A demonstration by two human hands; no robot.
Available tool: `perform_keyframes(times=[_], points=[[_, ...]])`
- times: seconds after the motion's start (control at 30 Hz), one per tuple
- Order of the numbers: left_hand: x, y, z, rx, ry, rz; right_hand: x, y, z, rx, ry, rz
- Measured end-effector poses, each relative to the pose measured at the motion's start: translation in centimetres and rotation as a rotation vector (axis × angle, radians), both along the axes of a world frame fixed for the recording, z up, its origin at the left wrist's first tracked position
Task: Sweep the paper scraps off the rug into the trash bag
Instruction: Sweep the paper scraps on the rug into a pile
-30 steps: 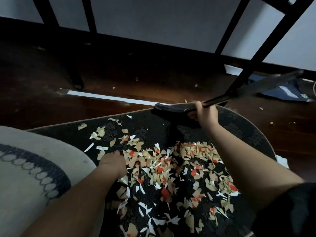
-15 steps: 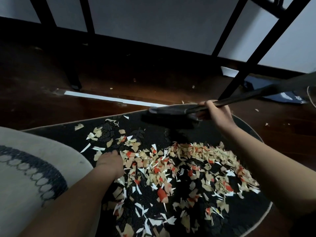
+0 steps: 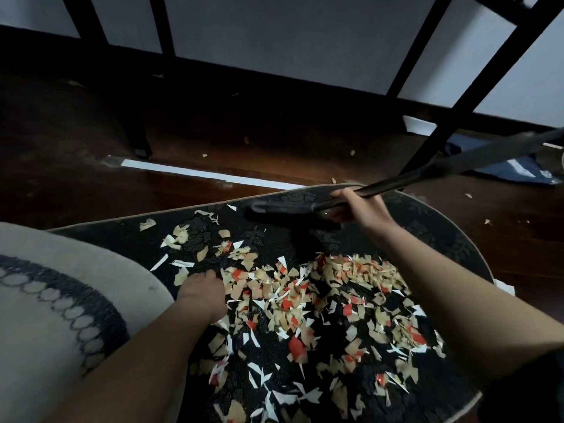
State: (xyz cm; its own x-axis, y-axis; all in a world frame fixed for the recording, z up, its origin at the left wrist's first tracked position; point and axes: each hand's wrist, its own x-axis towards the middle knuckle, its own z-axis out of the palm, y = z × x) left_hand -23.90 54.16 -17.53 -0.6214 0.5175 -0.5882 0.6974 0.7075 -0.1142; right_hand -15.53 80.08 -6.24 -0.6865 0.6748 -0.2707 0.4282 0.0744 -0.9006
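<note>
Gripping the handle just behind the brush head, my right hand (image 3: 360, 209) has its fingers curled round the dark broom (image 3: 293, 210), whose head lies flat on the upper part of the black rug (image 3: 427, 236) in the middle of the frame, its long handle running off to the upper right. Against half a second ago, I see that hand and the brush head sitting slightly further right along the rug's far edge, above the heap rather than in it. My left hand (image 3: 203, 293) stays where it was, at centre left, knuckles up and fingers tucked under against the rug at the left edge of the scraps; I cannot tell whether it holds anything. Tan, white and red paper scraps (image 3: 305, 300) cover the rug from the centre down to the lower right, their spread much as before. A pale cushion with a dark scalloped band (image 3: 61, 300) fills the lower left, and dark wooden floor (image 3: 213, 132) lies beyond the rug.
</note>
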Motion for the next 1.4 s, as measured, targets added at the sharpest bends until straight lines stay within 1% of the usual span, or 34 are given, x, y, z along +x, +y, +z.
perform_keyframes(times=[0.17, 0.27, 0.33, 0.4, 0.5, 0.57, 0.6, 0.63, 0.73, 0.83, 0.9, 1.0, 1.07, 1.13, 1.27, 1.4], points=[[0.0, 0.1, 0.3, -0.002, 0.004, -0.006, 2.1, 1.5, 2.5, 0.095, -0.017, 0.028], [-0.3, 0.2, 0.7, 0.003, 0.013, -0.008, 1.8, 1.7, 2.5, 0.160, 0.017, -0.070], [-0.4, 0.1, 0.7, 0.004, 0.014, -0.007, 1.2, 1.7, 2.4, 0.240, 0.030, -0.128], [-0.5, -0.1, 0.7, 0.002, 0.014, -0.003, 0.8, 1.8, 1.9, 0.301, 0.025, -0.137], [-0.5, -0.4, 0.5, -0.008, 0.013, 0.000, 0.4, 0.8, 1.1, 0.247, -0.009, -0.119], [-0.4, -0.5, 0.3, -0.011, 0.010, -0.002, 0.1, -0.2, 0.2, 0.111, 0.015, -0.091], [-0.3, -0.5, 0.2, -0.011, 0.009, -0.005, 0.0, -0.6, -0.1, 0.041, 0.023, -0.056], [-0.3, -0.5, 0.2, -0.011, 0.009, -0.007, 0.1, -1.0, -0.2, 0.014, 0.009, 0.006], [-0.3, -0.6, 0.3, -0.016, 0.014, -0.015, 1.0, -0.8, 0.1, 0.051, -0.052, 0.174], [-0.2, -0.7, 0.5, -0.025, 0.019, -0.023, 2.5, 0.7, 1.5, 0.053, -0.069, 0.227], [-0.2, -0.8, 0.5, -0.034, 0.018, -0.023, 3.4, 1.4, 2.4, 0.090, -0.080, 0.261], [-0.2, -0.8, 0.3, -0.032, 0.018, -0.007, 3.7, 1.3, 3.3, 0.128, -0.041, 0.215], [-0.1, -0.7, 0.3, -0.031, 0.019, -0.003, 3.1, 0.8, 3.1, 0.089, 0.030, 0.130], [0.1, -0.6, 0.4, -0.030, 0.025, -0.012, 2.1, 0.0, 2.4, 0.065, 0.053, 0.074], [0.5, -0.7, 0.4, -0.031, 0.026, -0.023, 1.6, -1.7, 0.6, 0.027, -0.018, 0.126], [0.9, -1.0, 0.2, -0.049, 0.017, -0.015, 3.5, -1.3, 0.7, 0.028, -0.073, 0.182]])
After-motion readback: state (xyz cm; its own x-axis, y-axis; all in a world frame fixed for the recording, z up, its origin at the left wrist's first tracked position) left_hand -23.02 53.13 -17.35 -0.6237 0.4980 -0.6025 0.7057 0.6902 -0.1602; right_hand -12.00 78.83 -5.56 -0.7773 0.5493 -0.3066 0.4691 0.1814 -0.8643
